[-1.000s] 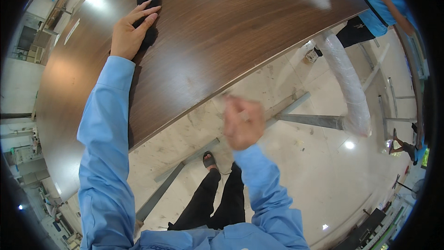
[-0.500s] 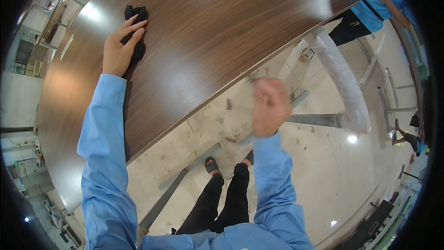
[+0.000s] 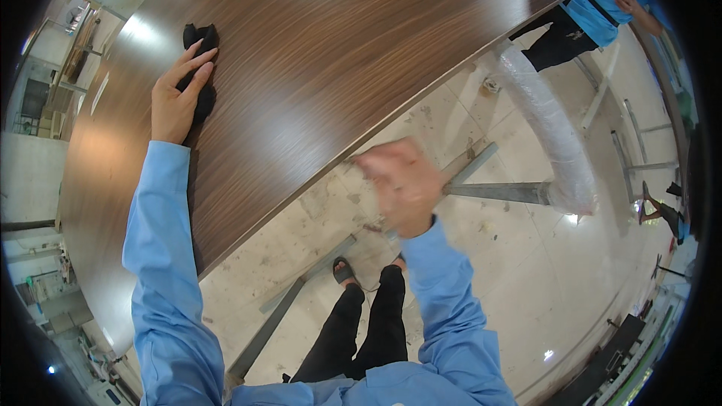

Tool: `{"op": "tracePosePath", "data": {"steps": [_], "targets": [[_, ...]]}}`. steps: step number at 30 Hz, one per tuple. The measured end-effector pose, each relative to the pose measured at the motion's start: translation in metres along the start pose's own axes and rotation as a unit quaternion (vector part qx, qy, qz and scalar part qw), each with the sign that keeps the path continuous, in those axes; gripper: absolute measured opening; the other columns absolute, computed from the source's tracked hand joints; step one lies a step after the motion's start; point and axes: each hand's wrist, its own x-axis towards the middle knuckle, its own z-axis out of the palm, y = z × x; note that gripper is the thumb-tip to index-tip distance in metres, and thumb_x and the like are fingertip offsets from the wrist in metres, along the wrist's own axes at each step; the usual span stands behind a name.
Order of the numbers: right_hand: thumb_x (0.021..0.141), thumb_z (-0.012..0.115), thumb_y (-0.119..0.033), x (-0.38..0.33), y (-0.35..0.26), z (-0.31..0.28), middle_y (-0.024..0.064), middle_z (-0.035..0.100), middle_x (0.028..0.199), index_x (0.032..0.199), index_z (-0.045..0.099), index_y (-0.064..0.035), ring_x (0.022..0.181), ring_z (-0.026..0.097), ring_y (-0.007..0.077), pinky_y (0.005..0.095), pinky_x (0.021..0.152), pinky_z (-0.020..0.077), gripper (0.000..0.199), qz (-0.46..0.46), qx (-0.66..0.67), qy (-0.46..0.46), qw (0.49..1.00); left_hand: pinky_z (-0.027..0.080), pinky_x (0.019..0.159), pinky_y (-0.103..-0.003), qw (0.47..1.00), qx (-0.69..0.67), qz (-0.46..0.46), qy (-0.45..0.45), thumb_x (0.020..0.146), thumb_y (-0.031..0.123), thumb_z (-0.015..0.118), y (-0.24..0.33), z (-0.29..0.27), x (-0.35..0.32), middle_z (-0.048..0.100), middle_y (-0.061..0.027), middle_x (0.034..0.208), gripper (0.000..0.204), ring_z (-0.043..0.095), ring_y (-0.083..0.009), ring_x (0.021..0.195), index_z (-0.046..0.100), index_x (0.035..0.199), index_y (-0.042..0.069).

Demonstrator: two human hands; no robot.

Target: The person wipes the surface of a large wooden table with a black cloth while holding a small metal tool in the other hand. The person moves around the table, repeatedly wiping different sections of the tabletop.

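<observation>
A dark brown wood-grain table top (image 3: 316, 68) slants across the upper left. On its left part lies a bunched black cloth (image 3: 201, 36). My left hand (image 3: 178, 98) rests over this cloth, thumb and fingers gripping it against the surface. Beyond the table's near edge, my right hand (image 3: 402, 184) hangs in front of me, smeared by motion. Its fingers point toward that edge, and whether anything is between them is too blurred to tell.
A grey metal leg frame (image 3: 500, 192) stands on the pale tiled floor (image 3: 519, 278). Beside it a plastic-wrapped roll (image 3: 545, 124) hangs down at the right. Another person (image 3: 594, 11) in blue stands at the table's far right corner, a dark flat object in one hand.
My right hand has swung left, closer to the table edge. My left hand and the black cloth sit slightly lower and further left in view, as does the table.
</observation>
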Motion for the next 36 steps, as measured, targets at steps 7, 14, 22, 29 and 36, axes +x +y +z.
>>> {"op": "tracePosePath", "data": {"steps": [7, 14, 22, 29, 36], "targets": [[0.082, 0.073, 0.002, 0.021, 0.048, -0.030, 0.0102, 0.066, 0.084, 0.093, 0.071, -0.0027, 0.069, 0.063, 0.0225, 0.0323, 0.062, 0.0509, 0.012, 0.226, -0.064, 0.219, 0.947, 0.037, 0.112, -0.036, 1.000, -0.007, -0.009, -0.004, 0.096, 0.019, 0.067, -0.001, -0.001, 0.001, 0.059, -0.0123, 0.142, 0.028, 0.053, -0.0244, 0.132, 0.073, 0.120, 0.006], [0.082, 0.076, 0.002, 0.008, 0.012, -0.007, 0.0092, 0.067, 0.087, 0.095, 0.072, -0.0034, 0.069, 0.060, 0.0180, 0.0290, 0.060, 0.0483, 0.015, 0.040, -0.193, 0.189, 0.962, 0.036, 0.113, -0.036, 1.000, -0.007, -0.009, -0.008, 0.097, 0.019, 0.066, 0.002, -0.002, 0.001, 0.059, -0.0119, 0.142, 0.028, 0.053, -0.0239, 0.133, 0.073, 0.120, 0.005], [0.080, 0.077, 0.005, 0.016, 0.009, -0.004, 0.0114, 0.066, 0.088, 0.096, 0.072, -0.0043, 0.070, 0.063, 0.0226, 0.0313, 0.063, 0.0507, 0.020, 0.058, -0.193, 0.240, 0.950, 0.037, 0.112, -0.036, 1.000, -0.021, -0.019, -0.009, 0.097, 0.018, 0.066, 0.008, 0.000, -0.002, 0.059, -0.0115, 0.142, 0.027, 0.052, -0.0235, 0.132, 0.073, 0.120, 0.005], [0.079, 0.077, 0.006, 0.000, 0.016, 0.005, 0.0094, 0.066, 0.090, 0.098, 0.071, -0.0043, 0.072, 0.061, 0.0235, 0.0325, 0.061, 0.0501, 0.023, -0.036, -0.178, 0.194, 0.964, 0.037, 0.112, -0.036, 1.000, -0.005, 0.003, -0.009, 0.097, 0.018, 0.067, 0.007, -0.001, -0.002, 0.059, -0.0117, 0.142, 0.027, 0.053, -0.0233, 0.132, 0.073, 0.120, 0.005], [0.079, 0.073, 0.011, 0.006, 0.018, -0.001, 0.0123, 0.066, 0.088, 0.094, 0.072, -0.0031, 0.072, 0.064, 0.0266, 0.0330, 0.061, 0.0516, 0.020, -0.086, -0.228, 0.186, 0.952, 0.037, 0.112, -0.036, 1.000, -0.007, -0.006, -0.008, 0.097, 0.018, 0.067, 0.005, -0.001, -0.001, 0.059, -0.0132, 0.141, 0.027, 0.053, -0.0243, 0.132, 0.073, 0.120, 0.005]]}}
